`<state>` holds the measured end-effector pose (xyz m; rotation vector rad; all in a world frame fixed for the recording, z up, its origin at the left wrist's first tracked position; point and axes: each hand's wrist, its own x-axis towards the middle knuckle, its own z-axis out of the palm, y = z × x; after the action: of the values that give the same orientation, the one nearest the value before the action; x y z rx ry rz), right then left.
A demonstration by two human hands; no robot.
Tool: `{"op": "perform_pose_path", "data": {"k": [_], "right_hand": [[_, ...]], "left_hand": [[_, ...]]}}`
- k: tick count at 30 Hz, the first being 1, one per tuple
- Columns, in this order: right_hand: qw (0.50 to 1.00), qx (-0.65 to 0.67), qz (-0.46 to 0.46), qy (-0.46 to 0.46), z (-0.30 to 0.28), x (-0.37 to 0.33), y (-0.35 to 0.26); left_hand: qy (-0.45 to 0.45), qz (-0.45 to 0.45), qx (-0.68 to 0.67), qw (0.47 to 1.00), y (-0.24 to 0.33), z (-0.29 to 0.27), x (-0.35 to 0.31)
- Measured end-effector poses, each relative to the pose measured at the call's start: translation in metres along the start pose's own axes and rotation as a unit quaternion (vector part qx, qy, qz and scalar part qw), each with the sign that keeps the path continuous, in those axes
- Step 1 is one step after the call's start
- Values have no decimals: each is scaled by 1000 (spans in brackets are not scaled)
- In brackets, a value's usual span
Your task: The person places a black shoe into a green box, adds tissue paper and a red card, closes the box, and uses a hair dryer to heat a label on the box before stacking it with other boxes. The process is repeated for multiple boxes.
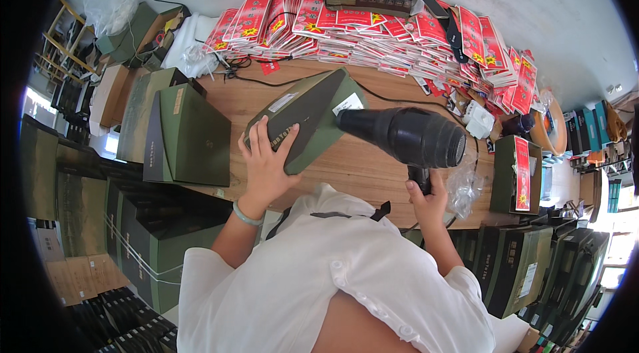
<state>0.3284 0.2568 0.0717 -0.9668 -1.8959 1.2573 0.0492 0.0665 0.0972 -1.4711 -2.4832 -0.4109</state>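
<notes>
A dark green and black cardboard box (309, 120) is tilted up over the wooden table. My left hand (269, 156) grips its near left part, fingers spread across the dark face and the thumb toward the near end. In my right hand (427, 201) is a black hair dryer (413, 136), held by its handle with fingers wrapped round it. Its nozzle points left and ends right by a white label (348, 105) on the box's right end. Whether nozzle and box touch, I cannot tell.
Another green box (190, 136) stands on the table (393, 196) at the left. Red printed packets (373, 36) are heaped along the wall. A black cord (406, 100) crosses the tabletop. Crumpled clear plastic (466, 190) and an open box (512, 180) are at the right.
</notes>
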Motion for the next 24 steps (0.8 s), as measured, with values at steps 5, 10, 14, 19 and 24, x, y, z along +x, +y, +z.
{"op": "perform_pose_path", "data": {"k": [5,10,14,19,24], "right_hand": [[997,-58,10,-41,-1,-13,-7],[999,-17,35,-13,3,-17,-13],[996,39,86,-8,1,-15,-13],[999,5,32,2,-1,-14,0],[1000,0,22,7,0,-11,7]], "left_hand": [[-1,4,2,1000,-1,-2,1],[-10,0,4,1000,-1,-2,1],[-9,2,4,1000,0,-2,3],[-12,-2,-6,1000,1,-3,2],[-12,0,0,1000,0,-2,2]]}}
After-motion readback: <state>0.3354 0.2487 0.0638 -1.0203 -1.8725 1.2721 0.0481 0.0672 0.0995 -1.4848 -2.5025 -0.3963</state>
